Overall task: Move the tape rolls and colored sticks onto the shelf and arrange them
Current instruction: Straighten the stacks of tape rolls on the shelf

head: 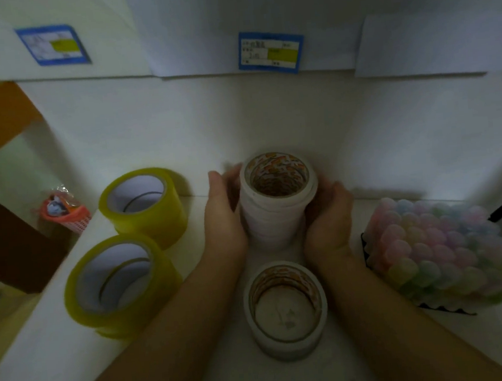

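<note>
A tall stack of white tape rolls (276, 215) stands on the white shelf (39, 354). My left hand (223, 220) grips its left side and my right hand (329, 220) cups its right side. A shorter stack of white tape rolls (286, 308) stands nearer to me, between my forearms. Two stacks of yellow tape rolls stand to the left, one at the back (145, 205) and one nearer (121, 285). A bundle of pastel coloured sticks (440, 252) lies at the right, ends facing me.
The shelf's back wall rises behind the stacks, with the board above carrying blue-framed labels (271, 51). Past the shelf's left edge, lower down, stands a pink basket (65, 214) next to brown furniture (8, 242).
</note>
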Demonstrator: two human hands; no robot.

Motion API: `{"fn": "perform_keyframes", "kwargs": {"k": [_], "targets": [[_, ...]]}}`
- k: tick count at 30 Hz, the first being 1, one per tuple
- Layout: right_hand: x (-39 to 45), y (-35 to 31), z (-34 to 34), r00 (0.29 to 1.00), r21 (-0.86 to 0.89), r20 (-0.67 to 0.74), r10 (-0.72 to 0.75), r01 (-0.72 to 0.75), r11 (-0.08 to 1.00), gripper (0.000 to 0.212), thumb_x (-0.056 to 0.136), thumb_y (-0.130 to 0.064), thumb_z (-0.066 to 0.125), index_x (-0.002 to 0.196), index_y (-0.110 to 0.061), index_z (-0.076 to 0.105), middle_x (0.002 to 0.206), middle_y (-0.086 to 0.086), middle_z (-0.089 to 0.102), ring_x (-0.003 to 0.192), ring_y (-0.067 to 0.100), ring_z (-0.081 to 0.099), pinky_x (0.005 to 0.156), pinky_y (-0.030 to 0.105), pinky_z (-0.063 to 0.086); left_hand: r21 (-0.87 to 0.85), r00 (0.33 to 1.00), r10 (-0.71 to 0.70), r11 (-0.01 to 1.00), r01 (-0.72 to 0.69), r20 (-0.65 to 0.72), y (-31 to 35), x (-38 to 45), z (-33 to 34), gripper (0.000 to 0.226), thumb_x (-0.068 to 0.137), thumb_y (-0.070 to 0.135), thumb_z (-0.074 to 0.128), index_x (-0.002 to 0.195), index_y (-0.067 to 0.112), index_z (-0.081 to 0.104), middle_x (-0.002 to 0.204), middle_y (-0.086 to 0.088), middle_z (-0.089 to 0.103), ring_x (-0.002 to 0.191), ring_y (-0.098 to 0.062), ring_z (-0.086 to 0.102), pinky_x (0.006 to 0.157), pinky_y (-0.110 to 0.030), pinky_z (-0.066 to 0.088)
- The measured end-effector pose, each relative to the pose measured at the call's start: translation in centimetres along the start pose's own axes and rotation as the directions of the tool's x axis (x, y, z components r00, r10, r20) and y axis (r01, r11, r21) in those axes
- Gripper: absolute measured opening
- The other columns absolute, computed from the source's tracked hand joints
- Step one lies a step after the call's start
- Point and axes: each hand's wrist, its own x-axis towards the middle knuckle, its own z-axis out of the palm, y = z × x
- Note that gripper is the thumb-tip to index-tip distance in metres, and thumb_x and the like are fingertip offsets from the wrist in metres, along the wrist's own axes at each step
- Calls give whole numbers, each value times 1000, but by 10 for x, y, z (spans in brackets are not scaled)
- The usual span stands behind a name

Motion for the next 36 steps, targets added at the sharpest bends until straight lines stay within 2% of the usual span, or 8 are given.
{"fn": "perform_keyframes", "kwargs": {"k": [3,6,11,16,23,26,31,36], "targets": [[0,-15,5,996,-23,23,-83,83,996,45,89,-40,37,103,-14,70,99,5,74,98,17,68,86,26,53,90,995,90,992,-93,29,13,1,10,52,105,42,25,109,10,66,105,-9,73,103,-20,68,92,-30,56],[-2,-29,23,989,-68,109,-99,107,992,35,79,-39,58,93,-8,69,87,9,71,81,14,68,71,21,55,117,996,73,990,-79,60,16,-2,22,47,102,47,34,105,14,67,111,-19,71,109,-33,67,103,-47,49],[7,-12,30,993,-248,-12,-113,107,963,28,97,-18,46,99,-7,72,101,16,72,95,29,69,84,37,56,200,979,176,961,-193,102,7,5,19,49,78,63,53,102,24,72,119,-16,67,117,-36,61,104,-57,44],[10,-2,29,983,-239,-31,-180,167,957,32,85,-29,44,91,-14,73,99,17,72,95,32,68,82,39,56,306,944,320,893,-330,84,1,6,20,27,86,36,47,88,24,71,94,-3,74,94,-23,70,91,-45,56],[16,2,22,986,-216,55,-158,167,962,34,85,-37,47,92,-15,73,100,16,70,96,31,65,88,42,52,274,955,288,915,-298,75,-1,10,17,32,93,10,43,86,21,71,90,-3,74,92,-23,71,87,-40,56],[13,7,18,990,-260,41,-133,139,955,44,88,-45,46,101,-13,73,108,14,72,105,30,65,98,46,50,281,963,247,922,-268,108,-2,13,14,25,87,25,49,93,20,73,100,-7,74,101,-27,69,95,-46,54],[2,11,11,1000,-302,-7,11,-12,953,70,78,-65,47,113,-9,72,114,9,73,112,27,66,105,49,48,210,999,42,977,-43,7,-5,13,11,46,69,49,60,93,14,79,104,-8,75,105,-25,69,100,-43,49],[1,9,13,999,-323,-39,23,-35,946,77,74,-70,44,111,-10,72,112,8,74,111,24,67,104,46,49,158,997,-68,985,64,22,-5,6,11,48,88,45,54,112,6,72,110,-10,74,108,-26,68,105,-45,47]]}}
